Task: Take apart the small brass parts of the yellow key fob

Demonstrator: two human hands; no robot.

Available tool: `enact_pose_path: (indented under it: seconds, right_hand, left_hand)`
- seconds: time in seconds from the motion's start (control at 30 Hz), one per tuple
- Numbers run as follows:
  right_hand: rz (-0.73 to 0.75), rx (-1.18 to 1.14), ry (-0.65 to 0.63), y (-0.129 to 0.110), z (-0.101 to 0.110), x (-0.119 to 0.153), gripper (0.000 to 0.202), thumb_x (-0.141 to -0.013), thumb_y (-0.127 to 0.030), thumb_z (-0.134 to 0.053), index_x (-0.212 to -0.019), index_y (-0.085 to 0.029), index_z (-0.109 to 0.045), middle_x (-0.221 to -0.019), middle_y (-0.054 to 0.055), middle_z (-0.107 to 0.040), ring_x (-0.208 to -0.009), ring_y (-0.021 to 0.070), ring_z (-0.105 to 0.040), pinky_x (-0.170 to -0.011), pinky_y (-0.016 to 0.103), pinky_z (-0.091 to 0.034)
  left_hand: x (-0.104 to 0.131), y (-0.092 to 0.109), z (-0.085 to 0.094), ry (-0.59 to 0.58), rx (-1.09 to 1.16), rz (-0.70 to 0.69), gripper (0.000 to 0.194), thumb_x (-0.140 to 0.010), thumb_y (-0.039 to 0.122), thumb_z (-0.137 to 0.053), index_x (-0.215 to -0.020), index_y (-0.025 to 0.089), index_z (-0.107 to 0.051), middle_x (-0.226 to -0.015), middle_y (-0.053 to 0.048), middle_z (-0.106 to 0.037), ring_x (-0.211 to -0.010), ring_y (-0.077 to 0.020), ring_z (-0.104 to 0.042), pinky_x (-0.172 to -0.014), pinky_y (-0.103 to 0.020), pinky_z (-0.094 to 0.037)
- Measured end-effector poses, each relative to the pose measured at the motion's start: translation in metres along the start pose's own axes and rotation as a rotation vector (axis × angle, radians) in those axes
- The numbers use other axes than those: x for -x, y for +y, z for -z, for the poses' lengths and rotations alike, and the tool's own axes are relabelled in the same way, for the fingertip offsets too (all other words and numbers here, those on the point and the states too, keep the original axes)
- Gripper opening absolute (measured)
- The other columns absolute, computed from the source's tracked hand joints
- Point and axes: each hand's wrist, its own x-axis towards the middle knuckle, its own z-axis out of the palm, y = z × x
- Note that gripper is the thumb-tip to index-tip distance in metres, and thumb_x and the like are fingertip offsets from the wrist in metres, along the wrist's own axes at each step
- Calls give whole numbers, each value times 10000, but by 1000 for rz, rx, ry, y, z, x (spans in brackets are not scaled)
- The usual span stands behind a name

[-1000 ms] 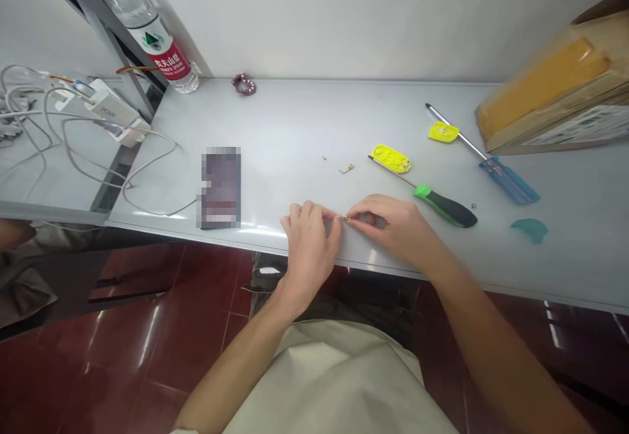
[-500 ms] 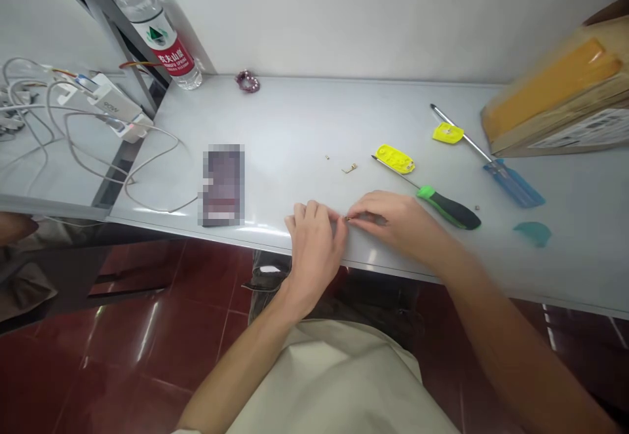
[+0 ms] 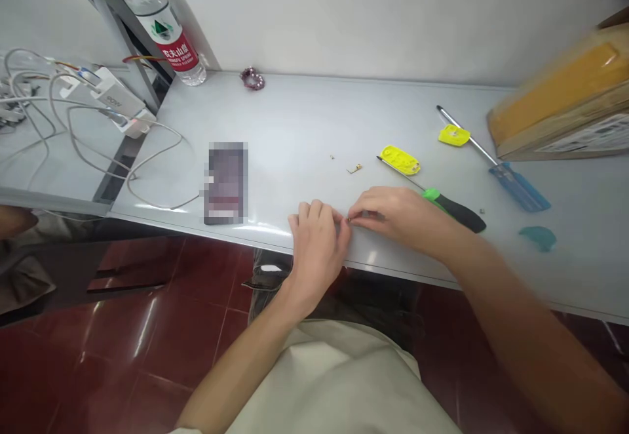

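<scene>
My left hand (image 3: 317, 247) rests at the front edge of the desk, thumb and forefinger pinched together. From the right, my right hand (image 3: 393, 214) meets it fingertip to fingertip, also in a pinch. Between the fingertips is a tiny dark piece (image 3: 349, 219), mostly hidden and too small to name. Just beyond the hands lie a small brass-coloured part with a thin wire (image 3: 356, 168) and a tinier metal bit (image 3: 332, 157). A green-and-black screwdriver (image 3: 455, 211) lies beside my right hand, its tip against a yellow plastic shell (image 3: 400, 160).
A blue-handled screwdriver (image 3: 519, 187) lies under a second yellow piece (image 3: 454, 135), near a cardboard box (image 3: 555, 119). A teal piece (image 3: 539, 238) is at right. Leftward are a blurred-out phone (image 3: 226, 181) on a cable, a beaded bracelet (image 3: 252, 79), a water bottle (image 3: 179, 47) and a charger (image 3: 120, 103).
The view has shifted slightly, so the things on the desk appear a little further right. Both hands keep the same pinch, fingertips together.
</scene>
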Motion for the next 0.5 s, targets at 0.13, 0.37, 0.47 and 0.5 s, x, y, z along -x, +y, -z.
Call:
enact_pose_path:
  seconds: [0.13,0.37,0.47,0.5]
  right_hand:
    - [13,11,-44,-1,2,-4,187,-959,-299,-548,-939,-225,-718,-947,16,-716,-880,168,-635,-748,290,-437]
    - [29,16,-79,-1,4,-7,226,-970,-305,-520,-932,-234,-732,-944,13,-710,-868,160,-629,-754,296,-438]
    - [31,21,-57,0,4,-6,232,-962,-322,-526,-928,-227,-736,-946,27,-713,-870,168,-630,-748,297,-439]
    - [35,24,-48,0,4,-6,232,-960,-319,-528,-924,-224,-737,-944,30,-714,-868,170,-633,-746,297,-441]
  left_hand:
    - [0,0,1,-3,-38,-9,134,-978,244,-530,-852,200,-525,-919,-43,-586,-901,-239,-472,-762,-394,-328]
    - [0,-2,3,3,-57,-34,110,-961,238,-545,-859,198,-545,-929,-51,-587,-898,-238,-475,-766,-396,-348]
    - [0,-5,7,-8,7,-28,102,-973,252,-538,-890,202,-569,-948,-48,-601,-908,-232,-488,-783,-394,-368]
    - [0,-7,9,-9,35,-34,89,-976,252,-537,-915,203,-579,-964,-49,-606,-916,-229,-493,-796,-393,-379]
